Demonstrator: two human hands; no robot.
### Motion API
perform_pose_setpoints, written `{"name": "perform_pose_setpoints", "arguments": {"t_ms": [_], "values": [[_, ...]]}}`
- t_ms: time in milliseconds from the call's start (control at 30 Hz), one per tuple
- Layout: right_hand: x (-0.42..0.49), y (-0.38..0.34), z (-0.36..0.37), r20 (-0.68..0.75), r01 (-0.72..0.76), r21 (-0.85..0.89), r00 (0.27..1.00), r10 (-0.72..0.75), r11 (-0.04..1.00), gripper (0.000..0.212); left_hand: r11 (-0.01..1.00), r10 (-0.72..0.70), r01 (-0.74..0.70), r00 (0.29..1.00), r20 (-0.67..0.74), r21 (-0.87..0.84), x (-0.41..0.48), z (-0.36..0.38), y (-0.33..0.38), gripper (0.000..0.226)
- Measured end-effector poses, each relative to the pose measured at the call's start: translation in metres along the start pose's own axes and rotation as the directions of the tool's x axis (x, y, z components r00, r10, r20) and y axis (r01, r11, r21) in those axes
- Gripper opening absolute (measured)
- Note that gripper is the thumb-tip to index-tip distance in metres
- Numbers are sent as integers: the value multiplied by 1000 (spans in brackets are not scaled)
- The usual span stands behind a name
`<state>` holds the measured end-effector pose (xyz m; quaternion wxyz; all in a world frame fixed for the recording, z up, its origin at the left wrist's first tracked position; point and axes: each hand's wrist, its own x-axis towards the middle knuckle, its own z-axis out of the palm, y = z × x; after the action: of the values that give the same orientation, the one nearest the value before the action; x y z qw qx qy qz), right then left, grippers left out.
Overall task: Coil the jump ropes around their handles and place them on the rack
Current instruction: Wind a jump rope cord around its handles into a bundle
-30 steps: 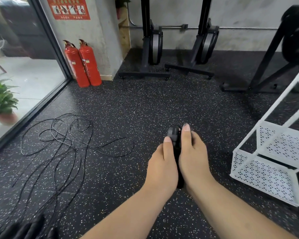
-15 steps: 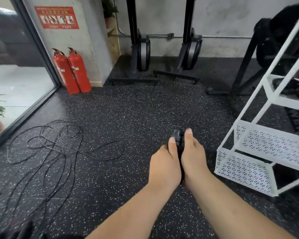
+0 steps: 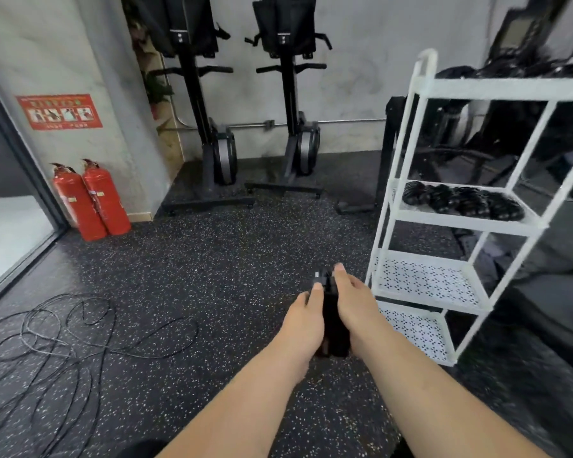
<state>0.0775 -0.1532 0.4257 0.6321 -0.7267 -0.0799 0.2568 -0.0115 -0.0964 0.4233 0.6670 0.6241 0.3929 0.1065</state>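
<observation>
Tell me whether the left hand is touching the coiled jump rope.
Touching. The head view shows the left hand gripping the coiled jump rope, its thumb lying along the bundle's side with no gap.

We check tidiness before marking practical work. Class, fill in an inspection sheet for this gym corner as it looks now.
Surface: dark speckled rubber floor.
Job's things: one coiled jump rope held in front of the person; loose ropes tangled on the floor at left; coiled ropes already on the middle shelf of the white rack; its two lower shelves look bare.
Clutter: nothing seen.
Hands: left hand and right hand both grip the coiled jump rope, thumbs on top.
Cables: nothing seen besides the rope cords.
Surroundings: two red fire extinguishers by the wall, two upright rowing machines, glass wall at left.
</observation>
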Motion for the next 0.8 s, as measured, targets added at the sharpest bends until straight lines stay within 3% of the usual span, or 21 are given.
{"name": "perform_pose_setpoints", "arguments": {"t_ms": [67, 167, 300, 500, 633, 800], "values": [[-6, -6, -18, -18, 48, -27, 999, -48, 998, 48, 1000, 0, 0, 999, 42, -11, -6, 12, 7, 55], [-16, -17, -44, -62, 90, -61, 994, -94, 994, 52, 1000, -19, 19, 998, 64, -5, -14, 32, 16, 67], [-29, -23, -71, -100, 137, -108, 984, -148, 985, 56, 990, -64, 82, 987, 145, -119, -33, 54, 34, 40], [-49, -19, -111, -132, 224, -301, 953, -273, 927, 64, 984, -74, 104, 978, 194, -148, -44, 91, 49, 32], [-59, -6, -134, -115, 306, -399, 919, -378, 865, 37, 990, -72, 92, 984, 164, -112, -43, 117, 59, 34], [-55, 3, -159, -177, 291, -471, 894, -412, 833, 40, 995, -66, 76, 984, 165, -59, -41, 152, 66, 36]]}}
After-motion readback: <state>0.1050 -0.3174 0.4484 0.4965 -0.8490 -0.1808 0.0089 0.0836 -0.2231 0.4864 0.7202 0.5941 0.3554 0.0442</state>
